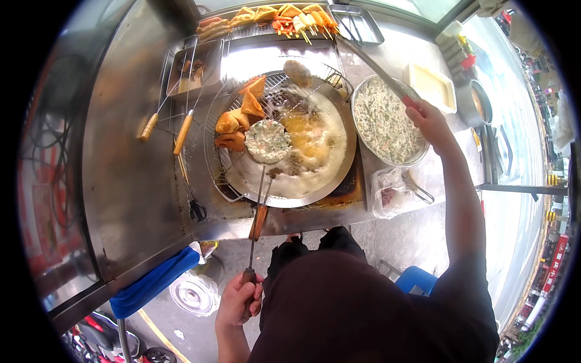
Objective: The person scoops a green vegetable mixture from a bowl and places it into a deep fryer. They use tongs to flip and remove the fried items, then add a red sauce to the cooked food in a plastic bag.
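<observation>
Counter (209, 227): steel, smooth, stained dark beside the wok. Wok (302, 201): broad, round, metal; foaming yellow oil (315, 136) is contained. Both are set ahead of the person.

Basin (355, 100): round, metal, placed right of the wok; filled with a pale, shredded, green-flecked mixture (387, 124).

Wire rack (275, 83): curved, of thin metal bars, fitted along the wok's far and left sides.

Ladle (249, 276): dark-handled, thin-shafted. It is gripped near the picture's lower edge by the left hand (239, 299), fingers curled round the handle. Its long axis is pointed almost straight away from the person. From those fingers, the round of mixture (267, 141) is found ahead and slightly right, over the wok's left half; the left hand is the nearer.

Long tool (376, 69): metal, red-gripped, slanted far-left across the basin's edge; clasped by the fingers of the right hand (431, 124).

Wooden handle (259, 222): reddish brown, alongside the ladle's shaft; its far end cannot be made out.

Fried triangles (253, 103): golden, crisp-looking, heaped on the rack. Fried patty (297, 72): brown, rough, rounded, laid at the rack's far side.
</observation>
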Demonstrator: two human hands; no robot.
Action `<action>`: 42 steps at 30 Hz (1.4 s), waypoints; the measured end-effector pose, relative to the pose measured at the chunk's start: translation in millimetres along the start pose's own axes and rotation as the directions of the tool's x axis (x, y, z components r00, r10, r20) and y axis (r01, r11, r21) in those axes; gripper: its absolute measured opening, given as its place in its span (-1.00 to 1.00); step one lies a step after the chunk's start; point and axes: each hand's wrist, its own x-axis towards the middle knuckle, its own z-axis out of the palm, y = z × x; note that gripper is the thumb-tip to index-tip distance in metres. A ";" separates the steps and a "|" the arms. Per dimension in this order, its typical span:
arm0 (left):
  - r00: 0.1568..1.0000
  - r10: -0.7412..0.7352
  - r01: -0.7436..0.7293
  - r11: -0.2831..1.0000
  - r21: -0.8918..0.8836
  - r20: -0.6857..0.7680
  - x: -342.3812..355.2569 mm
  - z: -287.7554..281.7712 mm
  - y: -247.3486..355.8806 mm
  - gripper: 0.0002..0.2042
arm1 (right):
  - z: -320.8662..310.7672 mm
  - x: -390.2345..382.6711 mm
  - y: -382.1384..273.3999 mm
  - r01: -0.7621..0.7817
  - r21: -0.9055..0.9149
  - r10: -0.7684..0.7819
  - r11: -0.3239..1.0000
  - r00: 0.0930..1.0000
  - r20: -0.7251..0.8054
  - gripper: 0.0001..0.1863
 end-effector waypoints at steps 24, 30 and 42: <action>0.992 0.057 -0.054 0.998 0.025 -0.108 18.7 154.5 -100.0 -0.69 | -42.0 -1.3 122.3 0.434 -0.302 -0.469 0.849 0.881 -0.054 -0.69; 0.999 -0.022 0.028 0.984 0.175 -0.036 21.7 153.3 -70.6 -0.73 | 0.2 -147.8 158.2 0.362 -0.384 -0.263 0.850 0.922 0.285 -0.60; 0.993 -0.102 0.075 0.926 0.371 0.056 13.6 111.2 -49.7 -0.72 | -16.2 -190.1 112.5 0.173 -0.337 -0.142 0.925 0.983 0.115 -0.78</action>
